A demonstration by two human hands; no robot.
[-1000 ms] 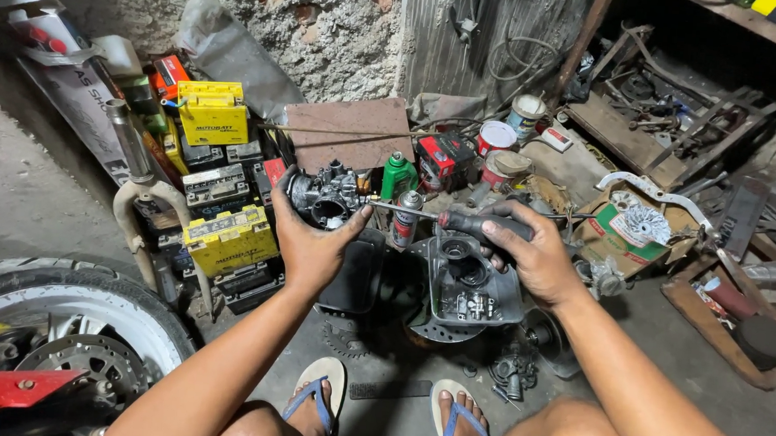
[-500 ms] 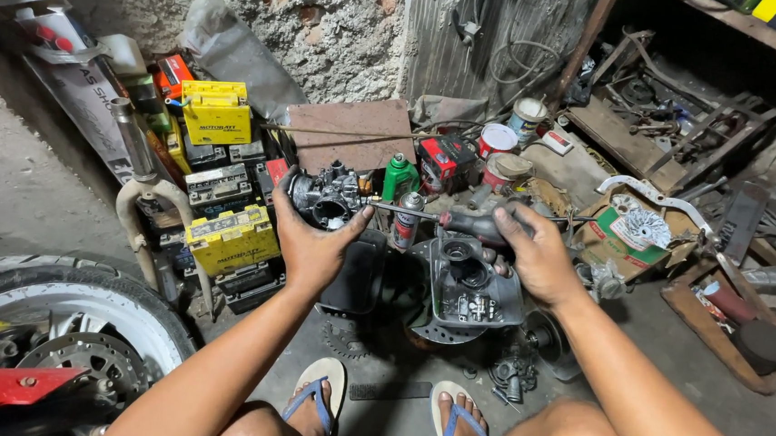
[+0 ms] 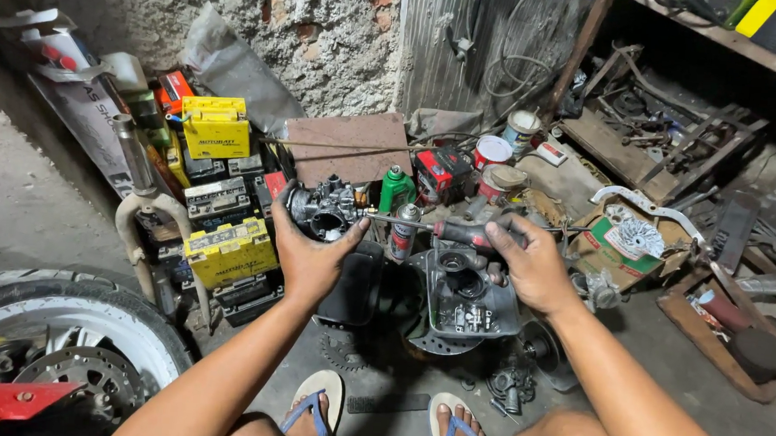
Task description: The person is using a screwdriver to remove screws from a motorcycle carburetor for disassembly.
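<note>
Left hand [image 3: 311, 256] is clamped around a grey cast-metal carburettor body [image 3: 322, 210], palm under it, fingers wrapped up its near side and thumb hooked over the left edge; the part is held off the floor, in front of the stacked batteries. Right hand [image 3: 530, 264] is closed in a fist-like grip on the dark red-and-black handle of a screwdriver [image 3: 424, 225]. The thin steel shaft runs level to the left, and its tip meets the right side of the carburettor body. Whether the tip is seated in a screw head cannot be told.

Below and between the hands: a grey metal engine cover [image 3: 469, 296] lying open-side up on the concrete floor, with small parts inside it. Just left of it lies a black rectangular plastic tray [image 3: 353, 287]. A small toothed sprocket [image 3: 339, 351] lies on the floor near the left foot.

Behind the screwdriver shaft: a green plastic bottle [image 3: 396, 189] standing upright and a red-and-black boxy battery [image 3: 441, 172] beside it.

Left side: yellow-topped batteries [image 3: 229, 251] stacked among black ones, a chrome fork leg [image 3: 139, 191] leaning, and a motorcycle wheel with tyre and brake disc [image 3: 61, 341] at the lower left.

Both feet in blue-strapped sandals [image 3: 318, 409] at the bottom edge.
</note>
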